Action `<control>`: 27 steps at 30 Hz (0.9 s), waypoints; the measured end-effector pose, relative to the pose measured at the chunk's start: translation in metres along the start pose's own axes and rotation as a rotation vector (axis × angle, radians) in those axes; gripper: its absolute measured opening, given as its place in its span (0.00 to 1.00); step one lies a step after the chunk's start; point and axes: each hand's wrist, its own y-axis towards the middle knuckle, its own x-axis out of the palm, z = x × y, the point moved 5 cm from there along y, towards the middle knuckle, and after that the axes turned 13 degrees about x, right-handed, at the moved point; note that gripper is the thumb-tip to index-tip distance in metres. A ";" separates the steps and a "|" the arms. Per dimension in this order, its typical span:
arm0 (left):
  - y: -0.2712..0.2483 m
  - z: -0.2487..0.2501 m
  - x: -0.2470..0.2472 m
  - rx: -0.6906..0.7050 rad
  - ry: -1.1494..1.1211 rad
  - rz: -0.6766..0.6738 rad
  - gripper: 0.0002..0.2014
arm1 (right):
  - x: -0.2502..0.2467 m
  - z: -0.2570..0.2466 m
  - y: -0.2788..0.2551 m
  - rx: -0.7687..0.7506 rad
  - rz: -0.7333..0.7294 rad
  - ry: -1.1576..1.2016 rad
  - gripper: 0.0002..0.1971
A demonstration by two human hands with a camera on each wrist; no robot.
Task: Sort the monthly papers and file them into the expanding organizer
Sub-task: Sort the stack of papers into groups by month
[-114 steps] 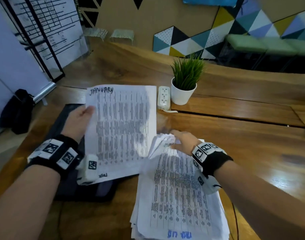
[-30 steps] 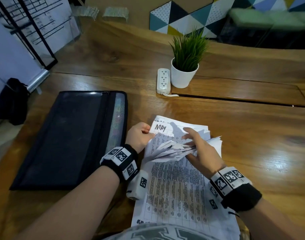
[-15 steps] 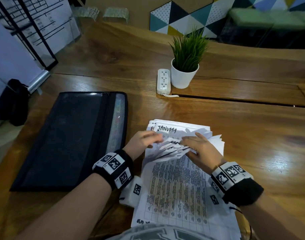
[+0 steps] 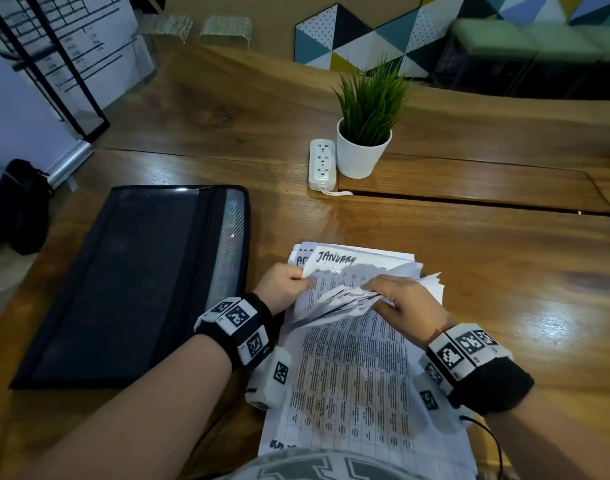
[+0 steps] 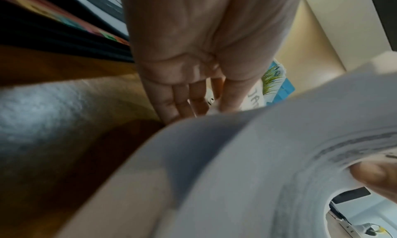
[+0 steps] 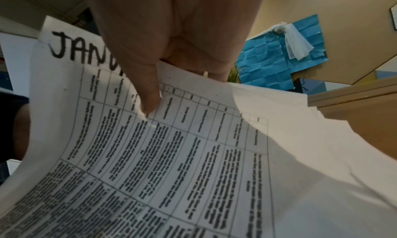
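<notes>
A stack of printed monthly papers (image 4: 352,382) lies on the wooden table in front of me. My right hand (image 4: 404,306) grips a bundle of upper sheets (image 4: 334,304) bent back toward me. This uncovers a sheet headed JANUARY (image 4: 334,259), and my right thumb (image 6: 148,97) rests on it. My left hand (image 4: 284,289) pinches this sheet's left edge. Another sheet's corner peeks out behind it. The black expanding organizer (image 4: 123,282) lies flat and closed to the left of the stack. Its coloured tabs (image 5: 103,34) show in the left wrist view.
A white power strip (image 4: 321,164) and a potted plant (image 4: 365,133) stand beyond the papers, next to a slot in the table (image 4: 469,200). A black bag (image 4: 16,206) sits on the floor at the left, below a whiteboard stand (image 4: 71,81).
One second ago a MAY sheet lay uncovered; my right hand leafed past it to the JANUARY sheet. My left hand has moved onto that sheet's left edge and pinched it.
</notes>
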 end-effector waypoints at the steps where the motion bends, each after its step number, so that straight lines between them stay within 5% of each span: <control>1: 0.001 0.003 -0.006 0.019 0.017 0.042 0.17 | -0.002 0.001 0.001 0.025 0.002 0.002 0.11; 7: 0.000 0.029 -0.055 0.041 0.043 0.308 0.08 | -0.014 0.010 0.020 0.226 -0.104 0.025 0.19; 12: -0.013 0.038 -0.136 0.064 0.017 0.641 0.10 | -0.018 0.019 0.043 0.321 -0.192 0.114 0.17; 17: -0.043 0.013 -0.216 0.039 0.080 0.829 0.17 | -0.014 0.019 0.065 0.329 -0.290 0.013 0.16; 22: -0.068 0.010 -0.247 0.034 -0.063 0.825 0.08 | -0.010 0.013 0.082 0.294 -0.371 -0.083 0.16; 27: -0.066 0.028 -0.215 0.038 -0.134 0.666 0.08 | -0.013 0.007 0.093 0.296 -0.419 -0.111 0.15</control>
